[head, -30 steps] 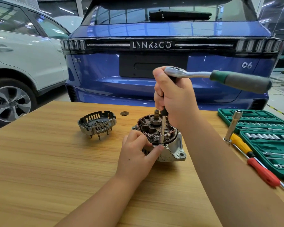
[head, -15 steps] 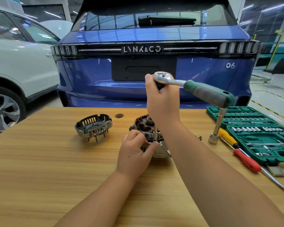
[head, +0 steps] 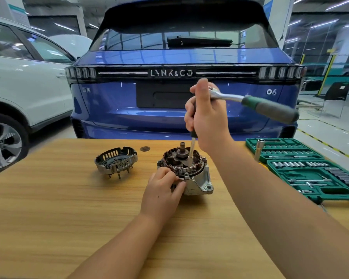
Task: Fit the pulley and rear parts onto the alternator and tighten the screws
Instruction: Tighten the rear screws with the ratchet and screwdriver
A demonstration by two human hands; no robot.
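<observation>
Left hand (head: 161, 190), lower centre of frame: fingers curled, pinching near rim of grey cast-metal alternator with exposed copper windings (head: 186, 170), which stands on light wooden tabletop (head: 48, 208).

Right hand (head: 208, 117), above centre: fist wrapped round extension bar of chrome ratchet wrench with green handle (head: 270, 107), bar tip down among windings.

Step, judged: tightening screw.

Next needs: socket seated square, alternator held steady.

Slotted black-and-grey rear cover (head: 116, 161) left of alternator, not yet fitted.

Green socket-set case (head: 310, 168) at right edge.
</observation>
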